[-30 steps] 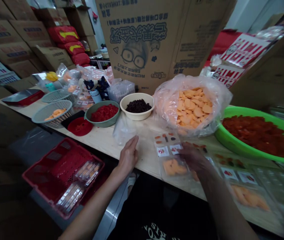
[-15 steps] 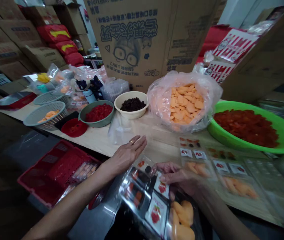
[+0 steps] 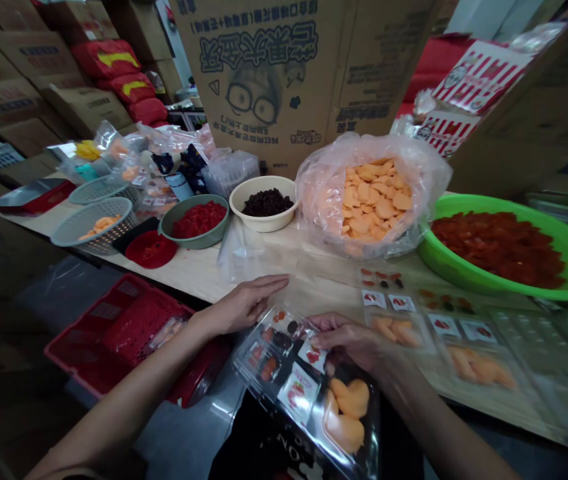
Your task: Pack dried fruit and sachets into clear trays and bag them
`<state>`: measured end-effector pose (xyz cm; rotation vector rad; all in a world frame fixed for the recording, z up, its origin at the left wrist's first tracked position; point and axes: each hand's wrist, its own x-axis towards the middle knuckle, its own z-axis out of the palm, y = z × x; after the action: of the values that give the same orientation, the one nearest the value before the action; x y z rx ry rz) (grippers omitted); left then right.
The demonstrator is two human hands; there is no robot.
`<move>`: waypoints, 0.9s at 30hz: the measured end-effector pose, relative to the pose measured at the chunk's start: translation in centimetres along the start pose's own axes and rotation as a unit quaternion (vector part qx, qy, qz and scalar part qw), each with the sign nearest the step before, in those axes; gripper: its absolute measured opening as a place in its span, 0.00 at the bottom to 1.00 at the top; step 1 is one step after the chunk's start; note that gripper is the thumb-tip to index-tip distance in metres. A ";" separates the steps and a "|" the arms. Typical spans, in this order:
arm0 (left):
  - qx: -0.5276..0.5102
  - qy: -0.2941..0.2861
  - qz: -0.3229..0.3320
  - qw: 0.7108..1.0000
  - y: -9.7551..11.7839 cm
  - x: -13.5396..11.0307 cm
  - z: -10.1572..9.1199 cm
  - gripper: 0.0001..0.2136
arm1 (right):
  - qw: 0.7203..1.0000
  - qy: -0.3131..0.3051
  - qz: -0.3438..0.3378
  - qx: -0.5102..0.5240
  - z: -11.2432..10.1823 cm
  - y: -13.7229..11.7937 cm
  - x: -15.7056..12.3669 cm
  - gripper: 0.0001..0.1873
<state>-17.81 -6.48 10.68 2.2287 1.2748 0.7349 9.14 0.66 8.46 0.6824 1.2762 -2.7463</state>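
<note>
My right hand [image 3: 351,341] grips a clear plastic snack tray [image 3: 309,387] holding orange slices, small sachets and red and dark bits, lifted off the wooden table [image 3: 199,273] toward my lap. My left hand [image 3: 244,303] lies flat with fingers stretched out at the table's front edge, touching the tray's far corner. More filled trays [image 3: 439,333] lie on the table to the right.
A bag of orange slices [image 3: 369,197], a green basin of red fruit [image 3: 509,250], a white bowl of dark pieces [image 3: 264,203] and a green bowl of red pieces [image 3: 197,220] stand behind. A red crate [image 3: 124,327] with trays sits lower left. Cardboard boxes [image 3: 274,73] surround.
My right hand has picked a filled tray off the table and drawn it toward me. My left hand moved closer to the tray's edge.
</note>
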 end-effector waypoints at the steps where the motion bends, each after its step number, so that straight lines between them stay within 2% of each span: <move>1: 0.014 -0.008 0.014 1.000 0.3 0.0 -0.2 0.31 | 1.000 0.014 -0.008 0.004 0.0 -0.1 0.0 0.21; 5: 0.112 -0.073 0.025 0.991 1.0 0.1 -0.7 0.32 | 0.997 0.069 -0.033 0.014 -0.4 0.0 -0.5 0.20; 9: 0.174 -0.108 0.018 0.979 1.1 0.1 -0.2 0.30 | 0.998 0.051 -0.028 0.000 -0.9 0.4 -1.0 0.19; 11: 0.167 -0.095 0.041 0.980 1.1 0.1 0.0 0.32 | 0.996 0.080 -0.023 0.002 -1.3 0.5 -1.2 0.19; 15: 0.120 -0.055 0.068 0.989 1.1 0.1 0.1 0.38 | 0.984 0.178 -0.029 0.010 -1.8 0.3 -1.2 0.22; 19: 0.103 -0.079 0.051 0.990 0.9 0.1 0.3 0.44 | 0.969 0.239 -0.055 0.031 -1.6 0.4 -0.7 0.26; 27: 0.090 -0.100 0.031 0.990 -0.4 1.2 0.2 0.46 | 0.952 0.288 -0.103 0.002 -1.1 0.9 0.4 0.39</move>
<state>-17.43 -5.26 10.48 2.4254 1.2193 0.4192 9.40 0.88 7.02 1.5166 1.5018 -2.8093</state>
